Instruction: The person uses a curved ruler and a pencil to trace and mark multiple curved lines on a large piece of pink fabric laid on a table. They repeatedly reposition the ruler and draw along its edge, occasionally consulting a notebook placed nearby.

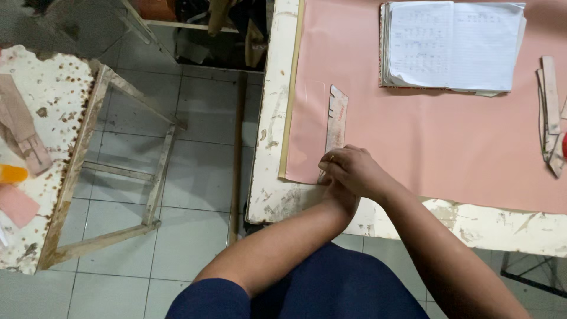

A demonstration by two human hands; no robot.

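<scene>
A large pink sheet (425, 130) covers a worn white table (269, 195). A narrow notched cardboard template (336, 115) lies on the sheet's left part, running away from me. My right hand (354, 170) rests on the template's near end with the fingers curled and pressing it down at the sheet's front edge. Just beneath it at the table's edge is my left hand (341, 199), mostly covered by the right hand, so its fingers do not show.
An open lined notebook (452, 44) lies at the sheet's far side. Several cardboard strips (550, 106) sit at the right edge. A rusty white side table (53, 100) with pink pieces stands left. A wooden stick (237, 153) leans by the tiled floor gap.
</scene>
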